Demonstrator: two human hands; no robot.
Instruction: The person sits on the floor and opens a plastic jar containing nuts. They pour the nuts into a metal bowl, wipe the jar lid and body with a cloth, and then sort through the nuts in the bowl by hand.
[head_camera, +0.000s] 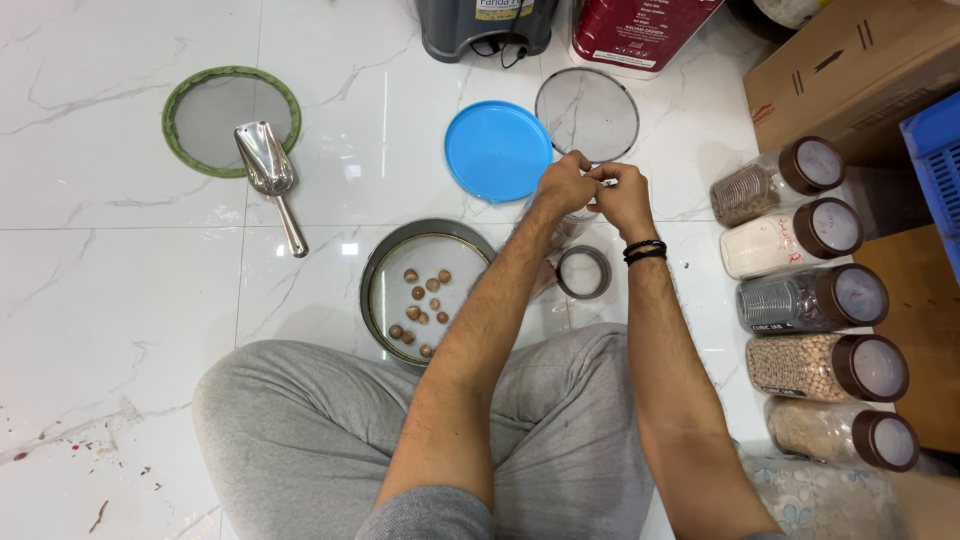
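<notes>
My left hand and my right hand meet above the floor, fingertips pinched together on a small pale, clear item, perhaps a packet's top; I cannot tell exactly what it is. Something transparent hangs or stands just below the hands. A brown round lid lies under my right wrist. Left of it, by my left forearm, stands a steel sieve pan holding several small brown nuts. A blue round lid lies beside my left hand.
A round wire mesh disc lies behind the hands. A green-rimmed sieve with a steel scoop is at far left. Several brown-lidded jars lie at right, near a cardboard box and blue crate. My crossed legs fill the foreground.
</notes>
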